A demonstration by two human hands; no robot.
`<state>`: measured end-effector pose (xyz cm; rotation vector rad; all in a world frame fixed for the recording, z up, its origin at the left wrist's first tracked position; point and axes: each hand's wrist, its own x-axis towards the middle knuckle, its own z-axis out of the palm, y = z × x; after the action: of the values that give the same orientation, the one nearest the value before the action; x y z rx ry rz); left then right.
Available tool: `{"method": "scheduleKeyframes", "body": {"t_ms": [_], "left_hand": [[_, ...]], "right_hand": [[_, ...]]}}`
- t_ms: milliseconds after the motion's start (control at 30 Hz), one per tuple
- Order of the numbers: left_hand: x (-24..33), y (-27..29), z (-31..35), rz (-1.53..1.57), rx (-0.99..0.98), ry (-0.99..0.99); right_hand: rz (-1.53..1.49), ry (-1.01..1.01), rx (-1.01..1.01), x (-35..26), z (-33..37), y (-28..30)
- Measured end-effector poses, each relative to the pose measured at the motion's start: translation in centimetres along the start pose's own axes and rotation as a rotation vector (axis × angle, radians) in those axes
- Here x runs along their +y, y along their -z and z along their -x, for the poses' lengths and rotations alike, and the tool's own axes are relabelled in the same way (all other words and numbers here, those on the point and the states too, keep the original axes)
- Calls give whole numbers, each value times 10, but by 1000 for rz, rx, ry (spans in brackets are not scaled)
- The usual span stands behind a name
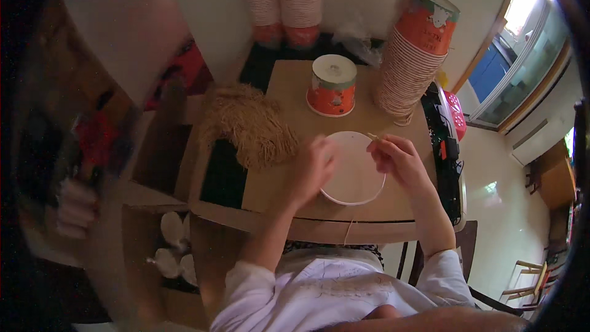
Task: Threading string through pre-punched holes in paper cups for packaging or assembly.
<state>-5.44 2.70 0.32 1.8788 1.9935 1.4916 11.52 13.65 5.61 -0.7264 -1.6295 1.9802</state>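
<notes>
A white round paper tub (356, 187) stands mouth up on the cardboard sheet before me. Over its right rim, my right hand (398, 158) is closed in a pinch, with a short tan end of twine (372, 137) sticking out from the fingertips. My left hand (314, 169) is at the tub's left rim, its fingers smeared by motion, so I cannot make out what they hold. A thin strand of cord (349, 231) hangs over the table's front edge. Left of my left hand lies a tangled heap of tan twine (252, 124).
An upside-down orange and green paper tub (332, 89) stands behind the white one. A tall leaning stack of tubs (415, 55) is at the back right, with more stacks (301, 0) by the wall. An open carton (138, 233) with white round pieces stands at lower left.
</notes>
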Motion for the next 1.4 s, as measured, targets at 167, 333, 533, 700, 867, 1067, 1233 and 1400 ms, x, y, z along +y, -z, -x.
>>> {"method": "scheduleKeyframes", "body": {"t_ms": [167, 333, 533, 700, 867, 1067, 1233, 1400], "left_hand": [[-46, -38, -45, -129, 81, -164], [-63, -47, -12, -121, -345, 287], [-60, -48, 17, 237, -216, 375], [-84, -46, 10, 534, -140, 480], [-84, -51, 5, 682, -213, 393], [-74, -47, 1, 816, -232, 379], [-73, -47, -3, 778, -307, 364], [-64, -43, -5, 759, -305, 441]], "right_hand": [[158, -83, -75, 5, -4, 6], [287, -198, -129, 31, -18, 13], [623, -103, -155, 50, -39, 1], [522, -11, -271, 76, -54, 6], [425, -125, -221, 81, -52, 7], [187, -221, -143, 89, -58, 10], [462, -134, -142, 88, -57, 9], [462, -118, -180, 90, -58, 13]]}}
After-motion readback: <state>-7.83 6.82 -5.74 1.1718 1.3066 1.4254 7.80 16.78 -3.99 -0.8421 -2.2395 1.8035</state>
